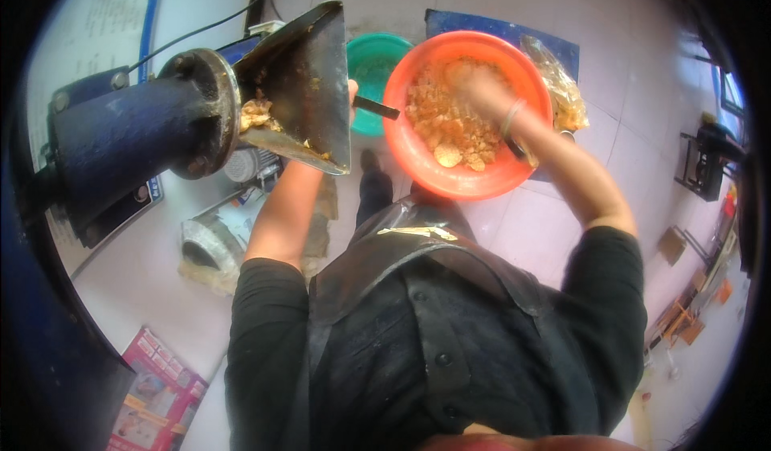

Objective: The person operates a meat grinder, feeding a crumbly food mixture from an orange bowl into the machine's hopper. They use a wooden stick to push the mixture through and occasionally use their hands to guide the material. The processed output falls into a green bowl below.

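Note:
An orange-red plastic basin (454,184) holds a heap of crumbly tan and orange-brown chunks (450,134). My right hand (484,91) reaches into this heap, smeared by motion, so its fingers cannot be made out. A band circles the right wrist. At the left, a dark metal hopper (309,73) is attached to a blue flanged machine pipe (132,114), and some pale lumps (259,115) lie low inside it. Mostly hidden behind the hopper, my left hand (352,96) closes around a dark flat bar (379,108), whose end points toward the basin.
A green basin (369,122) stands behind and left of the orange-red one. A clear bag of yellowish pieces (564,97) leans at its right, near a blue board (514,27). A motor (242,164) sits below the hopper. A pink printed box (157,395) is at lower left.

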Tool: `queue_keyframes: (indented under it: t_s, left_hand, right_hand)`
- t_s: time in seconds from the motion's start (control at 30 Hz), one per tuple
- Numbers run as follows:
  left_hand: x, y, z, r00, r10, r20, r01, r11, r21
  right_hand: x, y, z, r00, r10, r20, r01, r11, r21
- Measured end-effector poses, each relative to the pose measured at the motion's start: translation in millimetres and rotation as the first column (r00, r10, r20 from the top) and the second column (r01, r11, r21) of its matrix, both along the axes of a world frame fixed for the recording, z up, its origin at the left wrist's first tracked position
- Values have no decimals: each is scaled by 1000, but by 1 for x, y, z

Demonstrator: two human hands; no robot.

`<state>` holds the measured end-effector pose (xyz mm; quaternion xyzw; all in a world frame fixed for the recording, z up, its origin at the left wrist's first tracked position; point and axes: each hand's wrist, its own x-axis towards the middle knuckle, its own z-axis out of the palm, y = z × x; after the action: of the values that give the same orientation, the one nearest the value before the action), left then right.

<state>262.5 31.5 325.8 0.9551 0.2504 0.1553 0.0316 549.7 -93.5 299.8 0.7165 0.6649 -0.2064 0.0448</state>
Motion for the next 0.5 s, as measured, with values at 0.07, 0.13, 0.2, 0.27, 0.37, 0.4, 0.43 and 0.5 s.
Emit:
queue_keyframes:
  t_s: [0.07, 0.13, 0.2, 0.27, 0.37, 0.4, 0.43, 0.5]
  left_hand:
    - [4, -5, 11, 999, -37, 36, 36, 999, 30]
    - [10, -5, 23, 999, -37, 21, 36, 998, 43]
    - [3, -6, 19, 999, -22, 27, 22, 1000, -3]
    - [-1, -3, 5, 997, 25, 77, -17, 995, -102]
    - [6, -3, 23, 997, -70, 15, 69, 997, 35]
    - [5, -4, 22, 998, -68, 17, 67, 997, 25]
    - [3, -6, 18, 998, -66, 18, 66, 998, 16]
    - [1, -7, 18, 999, -40, 35, 40, 999, -9]
  right_hand:
    - [-29, -13, 24, 863, -193, -466, 113, 974, -196]
    - [-1, -6, 18, 836, -133, -532, 70, 988, -136]
    - [27, 14, 16, 434, -564, -703, 533, 789, -305]
    - [29, 30, 40, 390, -630, -671, 603, 726, -331]
    - [-6, 9, 34, 703, -374, -604, 266, 927, -264]
    - [-17, -1, 31, 778, -262, -571, 137, 958, -253]
    - [-25, -7, 25, 834, -142, -533, 6, 969, -249]
    - [25, 7, 7, 704, -358, -613, 317, 931, -180]
